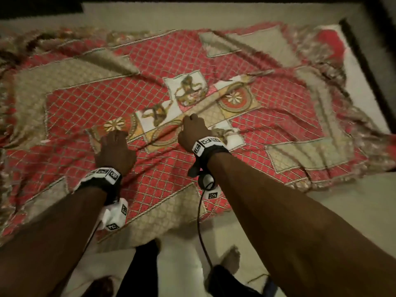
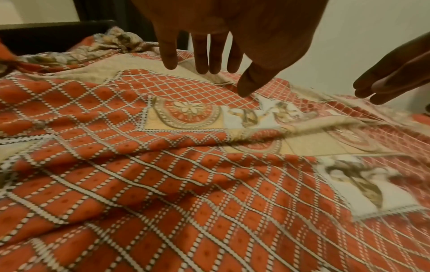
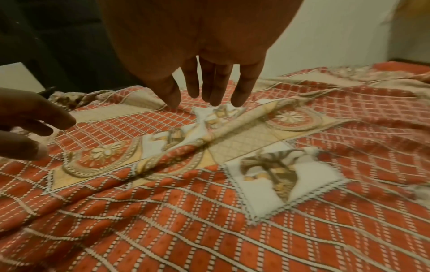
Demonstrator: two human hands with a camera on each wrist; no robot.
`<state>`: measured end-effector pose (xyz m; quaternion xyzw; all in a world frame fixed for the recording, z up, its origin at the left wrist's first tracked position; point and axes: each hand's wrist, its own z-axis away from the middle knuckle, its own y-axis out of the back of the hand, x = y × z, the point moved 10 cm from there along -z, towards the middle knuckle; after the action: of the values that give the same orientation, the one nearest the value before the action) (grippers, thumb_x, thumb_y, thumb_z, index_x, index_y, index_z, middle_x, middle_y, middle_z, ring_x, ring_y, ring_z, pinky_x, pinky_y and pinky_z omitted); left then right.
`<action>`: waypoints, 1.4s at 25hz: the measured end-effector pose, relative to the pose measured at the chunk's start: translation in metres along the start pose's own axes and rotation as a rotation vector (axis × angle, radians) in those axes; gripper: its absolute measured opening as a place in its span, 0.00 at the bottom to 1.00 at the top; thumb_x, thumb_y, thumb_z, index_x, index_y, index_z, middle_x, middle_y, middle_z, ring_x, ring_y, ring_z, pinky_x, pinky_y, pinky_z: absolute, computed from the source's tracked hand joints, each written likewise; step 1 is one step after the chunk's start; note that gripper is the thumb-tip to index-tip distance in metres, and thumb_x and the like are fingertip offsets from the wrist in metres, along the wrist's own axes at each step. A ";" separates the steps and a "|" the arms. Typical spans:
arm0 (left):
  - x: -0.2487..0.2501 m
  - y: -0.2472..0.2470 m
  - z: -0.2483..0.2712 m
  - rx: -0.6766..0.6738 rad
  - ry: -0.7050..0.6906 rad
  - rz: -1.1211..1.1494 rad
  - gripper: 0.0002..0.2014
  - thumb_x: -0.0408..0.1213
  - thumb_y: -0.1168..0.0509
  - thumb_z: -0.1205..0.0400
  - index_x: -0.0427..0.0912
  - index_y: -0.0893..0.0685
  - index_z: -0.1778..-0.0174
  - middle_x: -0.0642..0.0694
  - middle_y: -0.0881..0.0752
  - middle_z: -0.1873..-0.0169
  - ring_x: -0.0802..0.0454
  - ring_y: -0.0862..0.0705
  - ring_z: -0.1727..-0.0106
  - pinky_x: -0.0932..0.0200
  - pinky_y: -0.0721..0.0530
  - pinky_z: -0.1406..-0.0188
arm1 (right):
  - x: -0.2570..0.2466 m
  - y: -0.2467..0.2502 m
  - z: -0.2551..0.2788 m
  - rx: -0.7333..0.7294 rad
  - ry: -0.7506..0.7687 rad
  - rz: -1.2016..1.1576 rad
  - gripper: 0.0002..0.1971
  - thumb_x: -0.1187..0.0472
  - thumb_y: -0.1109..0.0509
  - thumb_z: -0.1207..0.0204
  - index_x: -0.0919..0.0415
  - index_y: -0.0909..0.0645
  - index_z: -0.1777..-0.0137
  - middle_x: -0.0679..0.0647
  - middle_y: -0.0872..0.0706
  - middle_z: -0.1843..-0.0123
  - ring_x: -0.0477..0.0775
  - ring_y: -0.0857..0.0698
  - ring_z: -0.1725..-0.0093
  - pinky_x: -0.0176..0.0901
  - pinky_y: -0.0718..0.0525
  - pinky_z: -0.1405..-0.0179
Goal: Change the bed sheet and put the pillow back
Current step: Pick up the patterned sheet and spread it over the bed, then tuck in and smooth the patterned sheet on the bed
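A red and beige patterned bed sheet lies crumpled over a pale mattress, skewed, with folds across its middle. Both hands reach over the sheet's centre panel. My left hand hovers with straight, spread fingers just above the cloth. Beside it my right hand also has straight fingers pointing down at a raised fold in the sheet. Neither hand grips the fabric. No pillow is in view.
Bare mattress shows at the near right and along the far edge. A dark bed frame runs along the right side. My feet and a dangling cable are at the near edge.
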<state>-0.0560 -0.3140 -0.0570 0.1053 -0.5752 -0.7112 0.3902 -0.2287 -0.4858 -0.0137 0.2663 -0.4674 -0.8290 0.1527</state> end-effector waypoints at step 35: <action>0.790 -0.274 0.053 -0.324 -0.298 -0.113 0.30 0.43 0.33 0.20 0.43 0.32 0.22 0.38 0.28 0.26 0.35 0.32 0.25 0.36 0.19 0.37 | 0.781 0.206 0.121 -0.088 -0.383 -0.083 0.17 0.55 0.37 0.21 0.67 0.24 0.38 0.67 0.24 0.36 0.69 0.22 0.37 0.52 0.23 0.48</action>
<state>-0.7379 -0.7998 -0.0505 -0.0330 -0.4979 -0.8227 0.2723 -0.9323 -0.9009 -0.0197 0.1157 -0.4397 -0.8899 0.0380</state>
